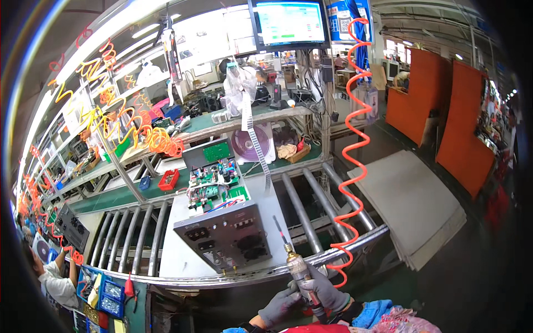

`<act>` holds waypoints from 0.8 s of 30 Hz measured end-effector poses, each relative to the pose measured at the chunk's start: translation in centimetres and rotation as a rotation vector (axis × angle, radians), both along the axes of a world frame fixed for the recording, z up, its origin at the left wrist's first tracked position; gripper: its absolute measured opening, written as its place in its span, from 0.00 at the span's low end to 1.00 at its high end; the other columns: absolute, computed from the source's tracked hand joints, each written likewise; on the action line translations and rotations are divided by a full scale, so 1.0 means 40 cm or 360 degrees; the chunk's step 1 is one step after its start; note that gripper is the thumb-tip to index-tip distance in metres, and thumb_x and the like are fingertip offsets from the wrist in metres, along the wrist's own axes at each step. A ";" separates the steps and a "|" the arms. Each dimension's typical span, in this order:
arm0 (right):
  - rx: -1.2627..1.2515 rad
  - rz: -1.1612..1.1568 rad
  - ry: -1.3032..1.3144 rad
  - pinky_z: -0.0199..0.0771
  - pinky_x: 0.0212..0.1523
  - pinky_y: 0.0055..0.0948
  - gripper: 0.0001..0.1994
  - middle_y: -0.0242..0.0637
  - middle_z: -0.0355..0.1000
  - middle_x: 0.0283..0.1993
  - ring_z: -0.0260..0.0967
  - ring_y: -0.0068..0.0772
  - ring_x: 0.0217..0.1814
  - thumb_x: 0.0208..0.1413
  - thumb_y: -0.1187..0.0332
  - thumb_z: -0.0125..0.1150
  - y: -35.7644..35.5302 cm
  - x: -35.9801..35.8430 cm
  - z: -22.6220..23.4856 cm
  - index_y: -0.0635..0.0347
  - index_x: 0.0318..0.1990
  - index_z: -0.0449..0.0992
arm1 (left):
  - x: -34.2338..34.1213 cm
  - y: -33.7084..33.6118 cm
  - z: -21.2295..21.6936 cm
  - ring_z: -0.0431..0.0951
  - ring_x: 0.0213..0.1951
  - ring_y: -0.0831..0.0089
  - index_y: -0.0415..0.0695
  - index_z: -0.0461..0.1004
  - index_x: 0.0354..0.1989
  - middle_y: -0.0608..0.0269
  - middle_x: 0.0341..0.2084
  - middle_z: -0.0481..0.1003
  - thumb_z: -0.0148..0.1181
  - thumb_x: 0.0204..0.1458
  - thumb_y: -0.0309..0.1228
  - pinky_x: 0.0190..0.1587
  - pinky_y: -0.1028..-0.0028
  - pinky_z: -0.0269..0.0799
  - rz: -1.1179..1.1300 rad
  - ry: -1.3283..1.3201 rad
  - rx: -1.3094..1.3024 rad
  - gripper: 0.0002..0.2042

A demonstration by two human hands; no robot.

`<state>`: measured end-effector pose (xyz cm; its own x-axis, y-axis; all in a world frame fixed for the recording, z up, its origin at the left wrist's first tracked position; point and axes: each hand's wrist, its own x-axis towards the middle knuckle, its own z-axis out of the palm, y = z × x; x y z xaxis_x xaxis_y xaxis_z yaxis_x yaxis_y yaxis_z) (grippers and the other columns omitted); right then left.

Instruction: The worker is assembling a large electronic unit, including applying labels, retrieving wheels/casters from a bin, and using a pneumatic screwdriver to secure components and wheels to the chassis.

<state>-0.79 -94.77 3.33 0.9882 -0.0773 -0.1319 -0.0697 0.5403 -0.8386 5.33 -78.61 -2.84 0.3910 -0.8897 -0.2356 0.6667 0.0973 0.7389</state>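
Observation:
Both my hands wear grey gloves and grip a pneumatic screwdriver (297, 266) at the lower middle. My right hand (327, 291) wraps its handle; my left hand (279, 306) closes on it from below left. The driver's thin bit points up and left toward an open electronics chassis (222, 233), a grey panel with sockets in front and green circuit boards (214, 180) behind. The chassis stands on a white board (180, 244) on the roller conveyor. An orange coiled air hose (355, 161) runs from the tool up to the overhead frame.
Metal rollers (302, 208) lie left and right of the board. Behind them are shelves with a red bin (168, 179), a label reel (252, 144) and a monitor (288, 23) overhead. A co-worker (53, 275) sits at far left. Grey sheets (411, 200) lie on the floor right.

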 end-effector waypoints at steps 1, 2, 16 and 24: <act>0.0015 0.0080 0.0064 0.75 0.43 0.32 0.29 0.43 0.71 0.43 0.72 0.34 0.43 0.53 0.72 0.51 0.044 -0.012 0.015 0.61 0.64 0.56 | -0.007 0.049 0.010 0.74 0.43 0.72 0.42 0.65 0.59 0.65 0.46 0.73 0.51 0.63 0.36 0.48 0.72 0.72 -0.0037 -0.0052 -0.0011 0.19; 0.0000 0.0063 0.0006 0.75 0.43 0.32 0.29 0.43 0.71 0.43 0.72 0.34 0.43 0.53 0.72 0.51 0.085 -0.022 0.027 0.61 0.64 0.56 | -0.012 0.094 0.015 0.74 0.42 0.72 0.41 0.65 0.58 0.64 0.45 0.73 0.51 0.63 0.38 0.47 0.72 0.72 -0.0072 -0.0103 -0.0029 0.19; -0.0331 0.0154 0.0253 0.75 0.32 0.27 0.24 0.39 0.69 0.36 0.70 0.26 0.29 0.60 0.60 0.50 0.511 -0.061 0.060 0.60 0.61 0.59 | 0.096 0.556 0.060 0.74 0.32 0.77 0.37 0.77 0.38 0.62 0.34 0.76 0.54 0.58 0.35 0.33 0.74 0.72 -0.0402 -0.2050 0.0255 0.12; -0.0511 -0.0006 0.0046 0.72 0.47 0.28 0.34 0.38 0.65 0.50 0.67 0.26 0.45 0.59 0.66 0.52 0.563 0.025 0.127 0.59 0.70 0.46 | 0.135 0.455 0.237 0.71 0.44 0.78 0.35 0.67 0.55 0.61 0.41 0.74 0.51 0.61 0.38 0.47 0.76 0.67 0.0501 -0.0879 0.0149 0.20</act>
